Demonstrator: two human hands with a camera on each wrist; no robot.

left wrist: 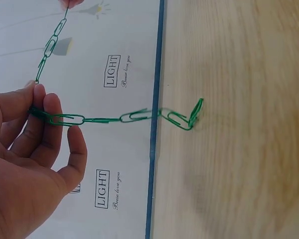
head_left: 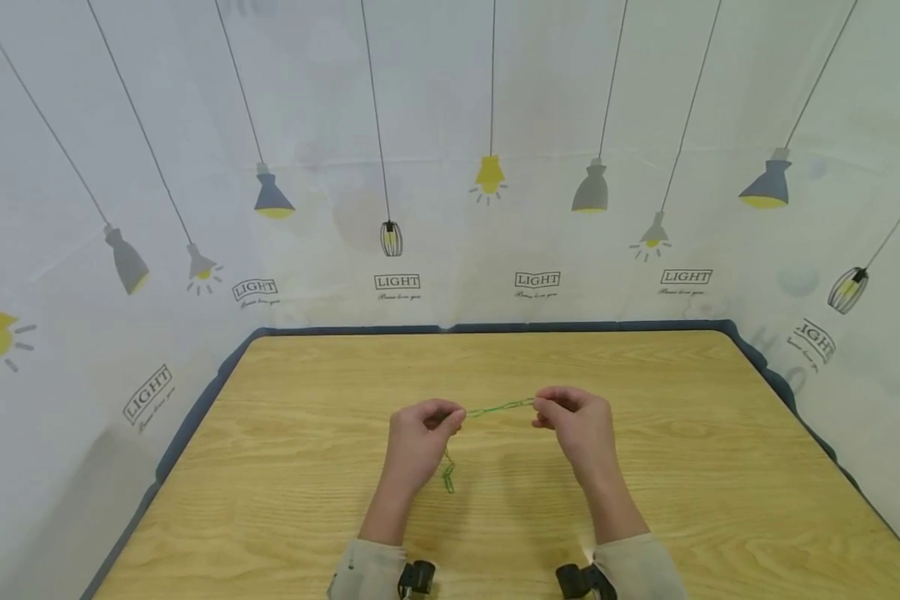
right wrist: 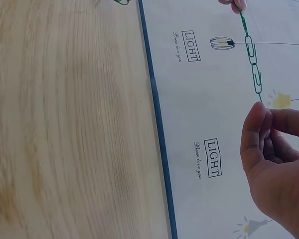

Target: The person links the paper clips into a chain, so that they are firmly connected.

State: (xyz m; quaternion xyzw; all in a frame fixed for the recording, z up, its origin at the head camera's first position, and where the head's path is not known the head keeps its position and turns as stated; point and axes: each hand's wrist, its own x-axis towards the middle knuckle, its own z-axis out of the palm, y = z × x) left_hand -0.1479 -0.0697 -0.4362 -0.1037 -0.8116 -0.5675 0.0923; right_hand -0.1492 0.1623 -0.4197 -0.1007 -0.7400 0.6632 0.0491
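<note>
A chain of green paper clips (head_left: 501,407) stretches between my two hands above the wooden table. My left hand (head_left: 422,437) pinches it between thumb and fingers, and the rest of the chain (left wrist: 134,116) hangs down from that grip, its last links bent near the tabletop. Some links are hidden inside the left fingers. With thumb and forefinger my right hand (head_left: 581,423) pinches the other end, seen too in the right wrist view, where several linked clips (right wrist: 254,64) run taut up to the left fingertips.
The wooden table (head_left: 307,375) has a dark blue edge (head_left: 495,327) along its back and sides. A pale wall covering (head_left: 450,100) printed with hanging lamps stands behind and beside it. Small black cameras (head_left: 417,577) sit on both wrists.
</note>
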